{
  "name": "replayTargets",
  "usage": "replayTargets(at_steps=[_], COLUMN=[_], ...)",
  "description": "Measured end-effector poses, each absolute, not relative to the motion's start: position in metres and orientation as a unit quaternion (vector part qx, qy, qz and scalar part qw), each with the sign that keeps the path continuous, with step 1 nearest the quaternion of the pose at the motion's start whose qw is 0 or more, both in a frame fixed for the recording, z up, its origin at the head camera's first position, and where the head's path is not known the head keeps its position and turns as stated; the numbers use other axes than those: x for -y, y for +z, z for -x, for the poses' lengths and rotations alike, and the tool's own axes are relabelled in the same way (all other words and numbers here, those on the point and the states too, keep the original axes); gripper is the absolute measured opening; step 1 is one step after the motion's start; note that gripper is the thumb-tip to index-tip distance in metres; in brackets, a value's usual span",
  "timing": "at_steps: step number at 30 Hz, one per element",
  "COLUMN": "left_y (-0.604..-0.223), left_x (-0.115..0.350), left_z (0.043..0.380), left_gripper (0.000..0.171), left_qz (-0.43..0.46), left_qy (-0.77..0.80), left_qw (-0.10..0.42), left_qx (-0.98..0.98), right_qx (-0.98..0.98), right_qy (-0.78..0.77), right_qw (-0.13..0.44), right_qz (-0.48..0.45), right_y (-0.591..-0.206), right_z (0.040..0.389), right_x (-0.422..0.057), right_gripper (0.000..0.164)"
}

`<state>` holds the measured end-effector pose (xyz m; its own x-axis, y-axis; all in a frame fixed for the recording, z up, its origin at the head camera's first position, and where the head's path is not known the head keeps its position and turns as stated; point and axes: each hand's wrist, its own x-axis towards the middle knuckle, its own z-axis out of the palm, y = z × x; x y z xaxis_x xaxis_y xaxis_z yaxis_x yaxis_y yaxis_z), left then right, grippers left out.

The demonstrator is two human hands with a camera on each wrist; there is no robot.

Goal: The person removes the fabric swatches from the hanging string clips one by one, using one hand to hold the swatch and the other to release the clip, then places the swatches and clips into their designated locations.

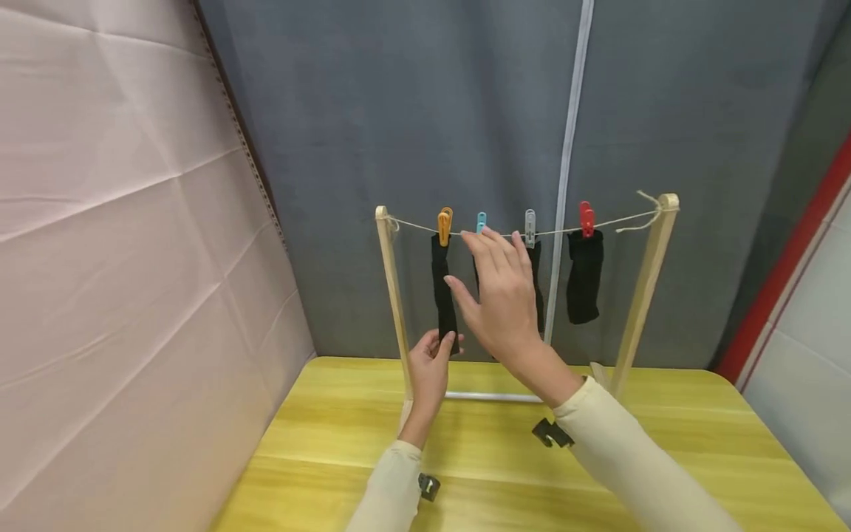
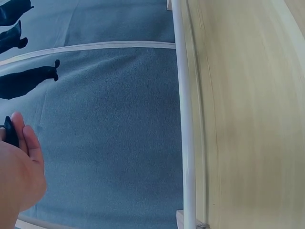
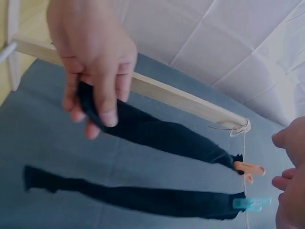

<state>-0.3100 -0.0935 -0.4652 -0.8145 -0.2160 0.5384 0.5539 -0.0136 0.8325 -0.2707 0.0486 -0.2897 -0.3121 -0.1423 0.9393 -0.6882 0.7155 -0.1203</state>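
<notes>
A black sock [image 1: 443, 288] hangs from the line by an orange clothespin [image 1: 445, 225]. My left hand [image 1: 431, 362] pinches its lower end between thumb and fingers, as the right wrist view shows from above. My right hand [image 1: 501, 299] is raised in front of the line with its fingers extended, holding nothing. Behind it, a second black sock [image 3: 157, 200] hangs from a teal clothespin [image 3: 251, 203]. A third, mostly hidden sock [image 1: 537, 288] is under a clear grey clothespin [image 1: 530, 227]. Farthest right, a black sock [image 1: 585, 279] hangs from a red clothespin [image 1: 586, 219].
The string [image 1: 621, 219] is tied between two wooden posts, left [image 1: 394, 288] and right [image 1: 645, 295]. A white bar [image 1: 493, 397] runs low between them, above the yellow wood-grain table [image 1: 319, 436]. Grey cloth [image 1: 372, 111] hangs behind, pale cloth [image 1: 133, 244] at left.
</notes>
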Motion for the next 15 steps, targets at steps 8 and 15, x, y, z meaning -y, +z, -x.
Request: replayTargets(at_steps=[8, 15], left_y=[-0.467, -0.469], left_x=[0.098, 0.098], left_z=[0.31, 0.309], left_gripper=[0.022, 0.022], left_qz=[0.135, 0.14], left_qy=[-0.709, -0.695], left_qw=[0.26, 0.242], left_qx=[0.641, 0.662], right_qx=[0.819, 0.859], right_qy=[0.173, 0.135], right_qw=[0.506, 0.467], right_qz=[-0.207, -0.162], right_y=[-0.261, -0.239], right_z=[0.286, 0.305], right_x=[-0.025, -0.021], right_gripper=[0.062, 0.06])
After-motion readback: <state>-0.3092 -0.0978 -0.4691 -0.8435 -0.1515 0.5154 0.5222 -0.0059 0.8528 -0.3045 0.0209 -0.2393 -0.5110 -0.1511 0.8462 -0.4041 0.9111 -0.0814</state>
